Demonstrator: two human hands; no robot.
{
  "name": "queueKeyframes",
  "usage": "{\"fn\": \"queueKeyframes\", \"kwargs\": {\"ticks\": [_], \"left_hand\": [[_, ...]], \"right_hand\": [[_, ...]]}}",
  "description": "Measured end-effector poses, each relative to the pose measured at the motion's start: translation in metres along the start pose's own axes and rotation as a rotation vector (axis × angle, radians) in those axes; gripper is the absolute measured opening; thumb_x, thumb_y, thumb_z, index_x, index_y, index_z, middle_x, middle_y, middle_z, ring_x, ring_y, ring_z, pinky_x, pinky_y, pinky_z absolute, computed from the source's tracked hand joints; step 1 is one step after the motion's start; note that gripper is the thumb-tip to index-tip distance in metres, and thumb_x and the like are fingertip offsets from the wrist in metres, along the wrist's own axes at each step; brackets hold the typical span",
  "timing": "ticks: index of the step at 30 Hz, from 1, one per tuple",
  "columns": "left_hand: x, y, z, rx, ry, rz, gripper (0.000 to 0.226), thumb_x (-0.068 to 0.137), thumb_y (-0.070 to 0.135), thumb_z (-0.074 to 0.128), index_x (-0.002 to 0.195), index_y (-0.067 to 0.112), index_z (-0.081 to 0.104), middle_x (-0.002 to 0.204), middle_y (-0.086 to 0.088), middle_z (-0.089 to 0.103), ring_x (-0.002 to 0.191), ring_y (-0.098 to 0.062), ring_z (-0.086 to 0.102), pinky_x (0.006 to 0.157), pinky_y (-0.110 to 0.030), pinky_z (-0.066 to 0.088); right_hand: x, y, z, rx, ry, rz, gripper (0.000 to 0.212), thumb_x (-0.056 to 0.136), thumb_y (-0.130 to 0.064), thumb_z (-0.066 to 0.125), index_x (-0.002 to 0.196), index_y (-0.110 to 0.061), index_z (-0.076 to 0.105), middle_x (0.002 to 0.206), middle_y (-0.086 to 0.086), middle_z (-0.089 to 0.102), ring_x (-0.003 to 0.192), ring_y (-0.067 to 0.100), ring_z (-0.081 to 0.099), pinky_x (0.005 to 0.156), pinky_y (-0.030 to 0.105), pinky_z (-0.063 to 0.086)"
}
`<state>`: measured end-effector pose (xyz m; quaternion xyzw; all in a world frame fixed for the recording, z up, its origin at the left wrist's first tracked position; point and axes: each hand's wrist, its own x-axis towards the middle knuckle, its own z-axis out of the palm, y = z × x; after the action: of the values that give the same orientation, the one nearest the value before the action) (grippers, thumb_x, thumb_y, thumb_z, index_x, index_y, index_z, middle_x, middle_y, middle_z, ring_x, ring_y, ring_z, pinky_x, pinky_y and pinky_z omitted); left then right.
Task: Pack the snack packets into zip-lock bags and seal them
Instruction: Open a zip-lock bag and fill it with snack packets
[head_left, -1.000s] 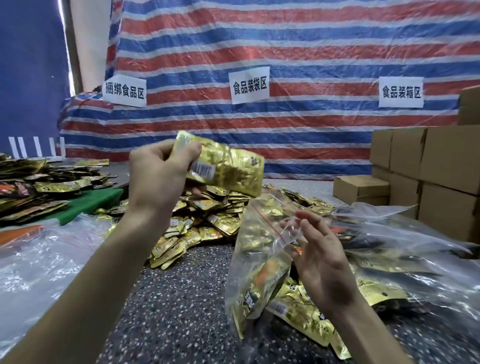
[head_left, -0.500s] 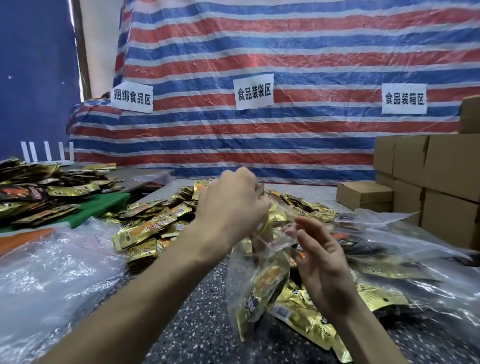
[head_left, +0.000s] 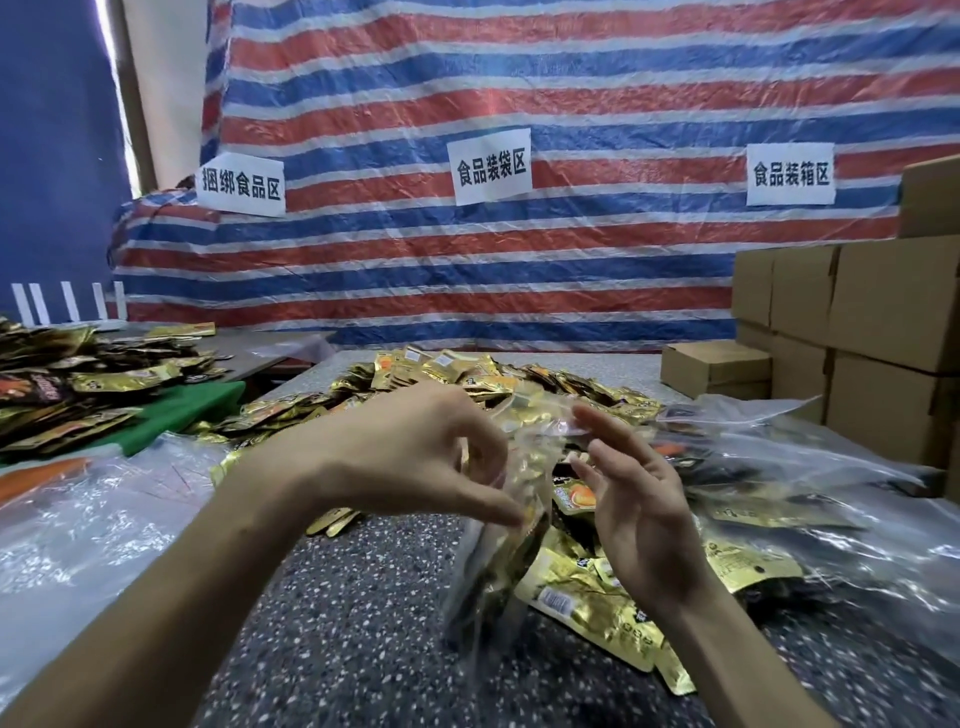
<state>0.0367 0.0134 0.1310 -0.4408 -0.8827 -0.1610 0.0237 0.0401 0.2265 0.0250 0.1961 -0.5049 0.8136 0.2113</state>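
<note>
Hands come first in the head view, low in the middle of the frame. The left hand has its fingers curled, and its thumb and fingers pinch the side of a clear zip-lock bag. The right hand is spread, with straight fingers set apart. Its fingertips are at the top edge of the bag, but that part is blurry, so a firm hold there cannot be told. The bag hangs between the two hands, with its bottom near the speckled table. Gold snack packets sit inside it.

A bare patch of table lies below and left of the bag. More gold packets lie just under the right wrist, close to the bag. A big heap of packets fills the middle, behind the hands. Clear plastic covers the lower left, and more crinkly plastic crowds the right side. A green cloth sits at the left, under another heap.

There are two hands and one bag held up. Three white signs hang on the striped tarp at the back. One small flat box sits by a stack of big brown boxes on the right. The packets are too many to count.
</note>
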Motion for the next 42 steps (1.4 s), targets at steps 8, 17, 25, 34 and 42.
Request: {"fn": "queueKeyframes", "kwargs": {"ticks": [8,17,25,34,42], "left_hand": [[-0.002,-0.031,0.005,-0.71,0.387,0.021,0.017,0.085,0.008,0.067,0.074,-0.004,0.061,0.114,-0.012,0.061,0.092,-0.021,0.07,0.076,-0.028,0.059],[0.008,-0.051,0.031,-1.08,0.52,0.093,0.009,0.075,0.005,0.055,0.067,0.006,0.058,0.111,-0.011,0.068,0.097,-0.033,0.067,0.075,-0.038,0.058],[0.006,-0.053,0.056,-1.111,0.649,0.228,0.017,0.081,0.019,0.039,0.081,0.003,0.043,0.114,-0.024,0.055,0.11,-0.035,0.062,0.089,-0.053,0.054],[0.005,-0.059,0.094,-0.897,1.008,0.211,0.008,0.09,0.02,0.06,0.086,0.013,0.061,0.111,-0.005,0.065,0.085,-0.031,0.071,0.081,-0.048,0.06],[-0.009,-0.053,0.104,-0.372,0.812,0.336,0.05,0.079,0.074,0.06,0.088,0.026,0.068,0.133,0.007,0.052,0.124,-0.018,0.053,0.102,-0.025,0.045]], "right_hand": [[0.005,0.0,-0.007,0.277,0.068,0.042,0.041,0.084,-0.012,0.052,0.123,-0.012,0.064,0.073,0.007,0.065,0.073,0.023,0.071,0.076,0.043,0.06],[0.005,0.008,-0.002,-0.13,-0.233,0.205,0.053,0.064,-0.033,0.086,0.112,-0.012,0.075,0.12,0.012,0.071,0.11,0.028,0.069,0.09,0.039,0.057],[0.001,0.01,0.001,-0.168,-0.188,0.148,0.022,0.076,-0.027,0.082,0.084,-0.008,0.075,0.089,0.012,0.072,0.082,0.023,0.068,0.074,0.03,0.056],[-0.006,0.015,0.01,-0.135,-0.072,0.157,0.004,0.082,-0.016,0.071,0.078,-0.016,0.069,0.077,0.006,0.064,0.069,0.018,0.061,0.062,0.027,0.054],[-0.008,0.031,0.014,-0.2,0.144,0.141,0.011,0.098,-0.005,0.051,0.09,-0.009,0.057,0.07,-0.002,0.06,0.062,0.013,0.055,0.065,0.035,0.052]]}}
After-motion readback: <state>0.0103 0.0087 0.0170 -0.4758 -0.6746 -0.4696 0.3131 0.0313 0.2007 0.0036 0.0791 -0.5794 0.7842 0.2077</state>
